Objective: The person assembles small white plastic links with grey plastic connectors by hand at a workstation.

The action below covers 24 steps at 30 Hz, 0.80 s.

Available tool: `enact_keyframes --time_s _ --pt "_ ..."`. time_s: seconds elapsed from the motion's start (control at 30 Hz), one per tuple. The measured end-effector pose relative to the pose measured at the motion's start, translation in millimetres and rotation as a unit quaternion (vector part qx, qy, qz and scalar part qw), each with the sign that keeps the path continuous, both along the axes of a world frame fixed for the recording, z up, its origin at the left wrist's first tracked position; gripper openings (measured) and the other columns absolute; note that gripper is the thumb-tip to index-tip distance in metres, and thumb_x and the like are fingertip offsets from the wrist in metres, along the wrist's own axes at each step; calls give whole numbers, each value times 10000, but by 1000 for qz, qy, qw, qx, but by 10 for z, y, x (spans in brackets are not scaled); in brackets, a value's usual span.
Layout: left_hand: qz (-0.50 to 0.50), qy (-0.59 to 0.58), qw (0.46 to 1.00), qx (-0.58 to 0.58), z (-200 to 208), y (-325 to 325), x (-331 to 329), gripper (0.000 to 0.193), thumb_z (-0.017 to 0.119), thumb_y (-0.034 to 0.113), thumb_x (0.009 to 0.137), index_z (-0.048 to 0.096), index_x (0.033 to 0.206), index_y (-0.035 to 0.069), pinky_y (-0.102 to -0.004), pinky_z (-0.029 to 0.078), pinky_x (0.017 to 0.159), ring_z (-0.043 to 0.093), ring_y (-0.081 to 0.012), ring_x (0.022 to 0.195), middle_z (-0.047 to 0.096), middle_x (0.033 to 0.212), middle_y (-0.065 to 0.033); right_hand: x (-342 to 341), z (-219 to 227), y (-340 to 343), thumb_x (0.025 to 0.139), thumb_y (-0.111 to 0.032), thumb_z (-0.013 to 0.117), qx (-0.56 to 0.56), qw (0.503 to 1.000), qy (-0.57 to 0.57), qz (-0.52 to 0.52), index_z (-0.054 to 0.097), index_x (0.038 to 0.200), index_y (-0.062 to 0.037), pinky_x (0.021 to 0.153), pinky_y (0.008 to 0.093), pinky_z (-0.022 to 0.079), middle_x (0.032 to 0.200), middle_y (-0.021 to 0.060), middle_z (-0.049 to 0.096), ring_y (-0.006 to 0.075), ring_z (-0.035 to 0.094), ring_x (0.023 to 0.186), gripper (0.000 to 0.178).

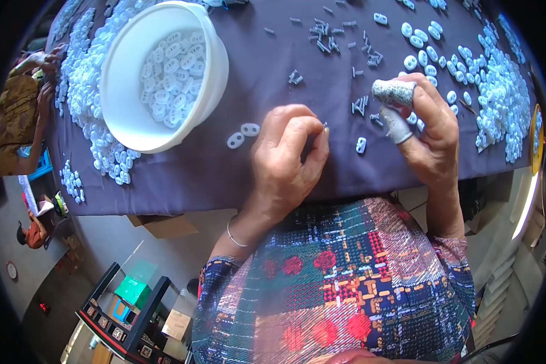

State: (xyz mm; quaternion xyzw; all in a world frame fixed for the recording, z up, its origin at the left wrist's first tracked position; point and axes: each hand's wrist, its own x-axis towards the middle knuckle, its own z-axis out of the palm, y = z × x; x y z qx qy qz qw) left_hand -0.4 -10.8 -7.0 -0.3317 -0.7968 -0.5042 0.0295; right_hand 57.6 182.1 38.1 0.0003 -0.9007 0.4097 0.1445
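My left hand (291, 151) is over the purple cloth, thumb and forefinger pinched together. A tiny glint shows at their tips, too small to name. My right hand (431, 133) is raised to the right, its thumb and forefinger apart and both tips wrapped in worn pale covers; its other fingers are curled and partly hidden. Small metal springs (359, 105) lie between the hands, with more springs (326, 36) farther back. A white two-holed oval plastic piece (361, 145) sits nearest my right thumb. Two similar oval pieces (242, 136) lie left of my left hand.
A white tub (215, 79) holding many two-holed pieces stands at the left, beside a big heap of white pieces (85, 91). Another heap (503, 100) covers the right end of the cloth-covered table (182, 188). Another person (18, 115) sits at the far left.
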Motion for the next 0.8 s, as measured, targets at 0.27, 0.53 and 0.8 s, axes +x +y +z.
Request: enact_keyframes --time_s 0.27,0.53,0.8 --pt "-2 50 998 -27 -50 19 -33 200 690 -67 663 578 792 36 -283 460 597 578 -182 724 574 858 -71 264 -39 -119 628 -3 694 135 987 -59 71 597 919 33 678 370 446 867 136 544 291 546 782 309" --pt "10 -1 1000 -22 25 6 9 197 672 -72 671 568 810 20 -329 475 624 573 -240 757 560 852 -100 275 -161 -276 632 -41 687 194 981 -26 7 525 807 6 695 396 415 829 137 496 310 511 776 243" --pt "7 -16 1000 3 104 -39 74 200 700 -56 690 578 830 18 -267 484 584 579 -167 673 566 844 -88 333 -242 -322 635 -23 679 185 982 17 19 536 894 19 709 419 418 857 143 520 309 525 794 299"
